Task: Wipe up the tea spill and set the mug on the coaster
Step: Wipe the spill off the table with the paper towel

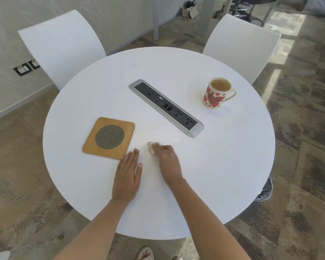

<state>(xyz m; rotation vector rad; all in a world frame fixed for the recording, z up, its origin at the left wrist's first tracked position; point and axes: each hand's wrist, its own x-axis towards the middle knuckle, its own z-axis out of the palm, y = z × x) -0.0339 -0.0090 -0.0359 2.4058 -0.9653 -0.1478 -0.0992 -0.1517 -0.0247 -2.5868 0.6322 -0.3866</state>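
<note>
The mug [215, 94] stands upright on the far right part of the worktop [223, 166], well apart from the coaster [109, 137]. It is a cream ceramic cup printed with red hearts, its looped handle turned to the right, and it is nearly full of milky brown tea. The worktop is round, white and smooth, with a matt finish. A long power strip [166, 107] is set into it on a slant, with a silver metal frame, rounded ends and a dark face holding sockets and ports. The coaster lies flat at the near left, a square of tan wood with rounded corners and a round centre of woven metal mesh. Between the coaster and the power strip a faint yellowish tea stain [148, 128] shows on the white surface.

The right hand [167, 162] is palm down, its fingers curled over a small wad of cloth or tissue [150, 148], cream and damp-looking, pressed to the worktop just beside the stain. The hand is blurred, so its grip on the wad reads as closed but the fingers cannot be told apart. The left hand [127, 177] lies flat and spread on the worktop with nothing in its grip, fingertips just beside the coaster's near corner. Two white moulded chairs [64, 45] with curved backs stand at the far side.
</note>
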